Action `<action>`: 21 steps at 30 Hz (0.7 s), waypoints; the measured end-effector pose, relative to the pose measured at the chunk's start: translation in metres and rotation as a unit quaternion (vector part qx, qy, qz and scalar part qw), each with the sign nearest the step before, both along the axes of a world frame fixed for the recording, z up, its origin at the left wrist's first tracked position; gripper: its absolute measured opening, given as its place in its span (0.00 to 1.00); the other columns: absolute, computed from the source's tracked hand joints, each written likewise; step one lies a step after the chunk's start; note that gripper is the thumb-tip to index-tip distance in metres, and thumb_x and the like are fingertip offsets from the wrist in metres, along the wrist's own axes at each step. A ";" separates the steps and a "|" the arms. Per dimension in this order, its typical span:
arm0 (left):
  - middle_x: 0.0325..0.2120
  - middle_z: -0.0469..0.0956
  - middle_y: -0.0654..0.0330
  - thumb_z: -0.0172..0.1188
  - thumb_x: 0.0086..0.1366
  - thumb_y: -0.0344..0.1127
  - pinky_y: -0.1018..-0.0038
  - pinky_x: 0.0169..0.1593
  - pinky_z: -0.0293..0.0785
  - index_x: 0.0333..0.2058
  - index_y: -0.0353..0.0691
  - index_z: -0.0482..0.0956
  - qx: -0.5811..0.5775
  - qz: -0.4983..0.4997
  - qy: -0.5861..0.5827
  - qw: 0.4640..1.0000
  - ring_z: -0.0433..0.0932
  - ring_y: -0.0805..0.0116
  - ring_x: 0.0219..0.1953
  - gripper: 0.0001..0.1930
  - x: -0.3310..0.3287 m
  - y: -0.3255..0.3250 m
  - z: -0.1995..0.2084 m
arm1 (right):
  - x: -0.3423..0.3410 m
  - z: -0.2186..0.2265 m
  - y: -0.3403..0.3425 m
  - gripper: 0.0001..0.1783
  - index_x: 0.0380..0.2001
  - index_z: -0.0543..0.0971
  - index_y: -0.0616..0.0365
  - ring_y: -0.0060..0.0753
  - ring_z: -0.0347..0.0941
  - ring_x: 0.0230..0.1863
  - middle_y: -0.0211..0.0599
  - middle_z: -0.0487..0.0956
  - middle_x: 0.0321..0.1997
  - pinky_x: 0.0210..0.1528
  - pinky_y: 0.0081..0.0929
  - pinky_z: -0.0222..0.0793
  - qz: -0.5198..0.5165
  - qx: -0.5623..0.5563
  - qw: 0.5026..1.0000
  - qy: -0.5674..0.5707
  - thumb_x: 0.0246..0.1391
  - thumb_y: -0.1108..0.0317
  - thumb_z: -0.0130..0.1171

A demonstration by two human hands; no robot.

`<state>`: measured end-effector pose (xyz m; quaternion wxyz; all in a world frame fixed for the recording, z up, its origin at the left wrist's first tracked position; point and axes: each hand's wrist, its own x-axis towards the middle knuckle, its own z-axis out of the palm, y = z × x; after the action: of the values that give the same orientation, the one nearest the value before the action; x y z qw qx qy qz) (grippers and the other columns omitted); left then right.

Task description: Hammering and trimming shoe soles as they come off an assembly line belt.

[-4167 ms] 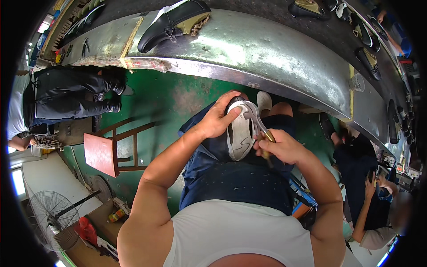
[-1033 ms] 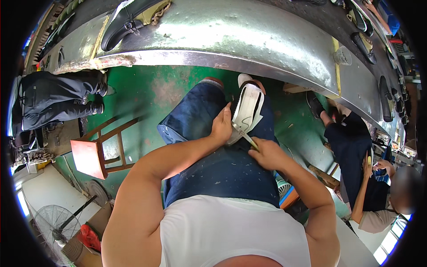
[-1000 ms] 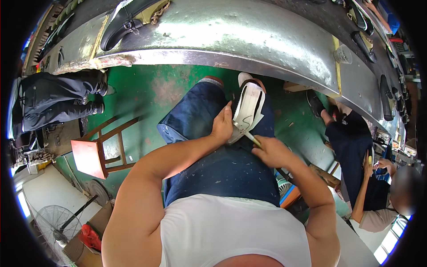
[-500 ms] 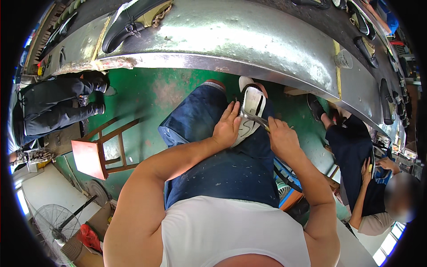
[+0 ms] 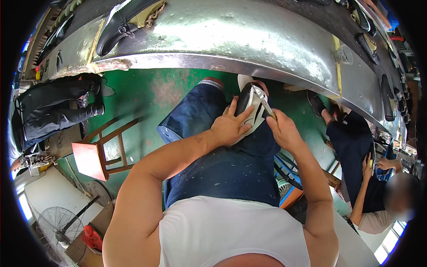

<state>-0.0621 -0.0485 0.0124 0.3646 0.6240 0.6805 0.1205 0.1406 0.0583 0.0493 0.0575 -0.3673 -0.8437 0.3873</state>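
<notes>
A shoe with a black upper and a pale underside rests on my lap, bottom partly upward, its far end toward the bench. My left hand lies across its near left part, fingers spread over it and steadying it. In my right hand is a pair of pincers, metal at the head, with a yellowish handle. The head of the pincers meets the shoe's edge near the far end; the exact bite is too small to make out. My right fingers are wrapped round the handle.
A metal-topped bench curves ahead, carrying a black buckled shoe and a clear cup. A wooden stool and a fan stand at left. One person sits at right; another person's legs show at left.
The pincers have moved from the middle of the shoe toward its far end, my right hand rising with them. The shoe has turned, showing more black upper. My left fingers have spread over it.
</notes>
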 end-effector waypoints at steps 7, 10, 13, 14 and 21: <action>0.71 0.43 0.32 0.53 0.71 0.48 0.62 0.70 0.57 0.72 0.41 0.46 0.028 0.178 -0.194 0.964 0.54 0.37 0.71 0.39 -0.004 -0.050 -0.051 | -0.004 -0.009 -0.001 0.20 0.40 0.74 0.65 0.66 0.76 0.39 0.62 0.79 0.33 0.43 0.53 0.71 0.027 -0.006 0.991 -0.134 0.68 0.54 0.49; 0.71 0.44 0.33 0.56 0.70 0.44 0.66 0.73 0.50 0.72 0.33 0.44 -0.055 0.194 -0.239 0.950 0.49 0.43 0.73 0.41 -0.006 -0.053 -0.030 | -0.004 0.006 -0.003 0.21 0.39 0.73 0.65 0.66 0.76 0.39 0.61 0.79 0.33 0.43 0.53 0.71 0.035 -0.089 0.987 -0.128 0.67 0.53 0.49; 0.70 0.49 0.35 0.60 0.68 0.43 0.68 0.72 0.50 0.73 0.37 0.43 -0.088 0.186 -0.255 0.945 0.51 0.47 0.73 0.44 -0.010 -0.041 -0.015 | 0.005 0.000 -0.032 0.23 0.45 0.75 0.66 0.65 0.76 0.42 0.60 0.80 0.38 0.44 0.51 0.71 0.012 -0.099 0.995 -0.004 0.68 0.52 0.48; 0.70 0.51 0.36 0.61 0.67 0.43 0.68 0.72 0.52 0.73 0.37 0.42 -0.107 0.174 -0.251 0.946 0.53 0.48 0.73 0.45 -0.009 -0.040 -0.011 | 0.003 -0.001 -0.033 0.23 0.45 0.75 0.66 0.65 0.76 0.42 0.60 0.80 0.38 0.44 0.51 0.71 0.011 -0.100 0.995 -0.004 0.68 0.52 0.48; 0.66 0.63 0.40 0.68 0.61 0.37 0.70 0.68 0.60 0.74 0.46 0.39 -0.103 0.174 -0.332 0.921 0.64 0.52 0.68 0.52 -0.008 -0.049 -0.025 | 0.007 0.001 -0.053 0.23 0.46 0.75 0.64 0.63 0.77 0.44 0.58 0.81 0.40 0.47 0.51 0.71 0.089 -0.081 0.985 -0.125 0.68 0.51 0.48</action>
<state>-0.0699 -0.0973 -0.0123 0.6048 0.3791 0.6272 0.3117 0.1472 0.0054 0.0500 -0.1133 -0.3400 -0.8392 0.4089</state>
